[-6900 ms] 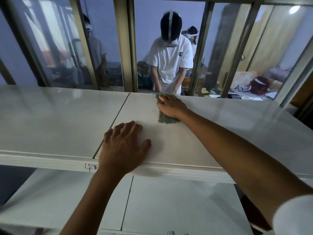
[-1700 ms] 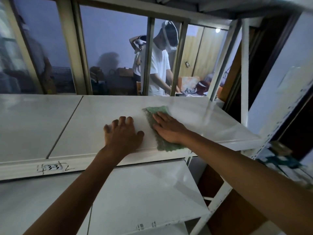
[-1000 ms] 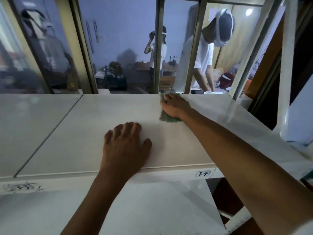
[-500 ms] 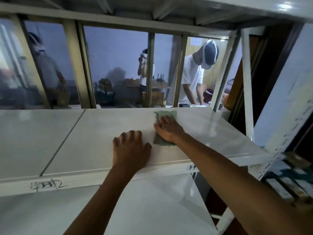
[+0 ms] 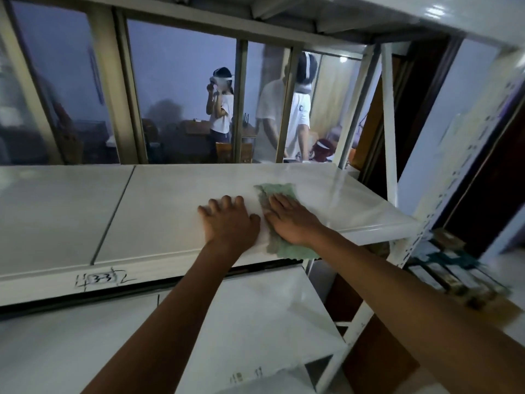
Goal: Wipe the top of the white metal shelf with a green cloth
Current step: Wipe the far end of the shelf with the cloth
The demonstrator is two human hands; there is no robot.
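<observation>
Centre-right of the frame: right hand (image 5: 289,220) pressed flat, fingers spread, on the green cloth (image 5: 279,220), pinning it rather than gripping it. Cloth lies on the top of the white metal shelf (image 5: 159,206), near the panel's right end; its lower edge hangs slightly over the front lip. Left hand (image 5: 230,223) just beside the cloth, palm down on the bare shelf, fingers slightly curled, holding nothing. Handwritten label (image 5: 103,279) on the front lip, lower left. Lower shelf (image 5: 255,317) below. Behind the glass, upper centre, two people in white shirts (image 5: 221,115).
</observation>
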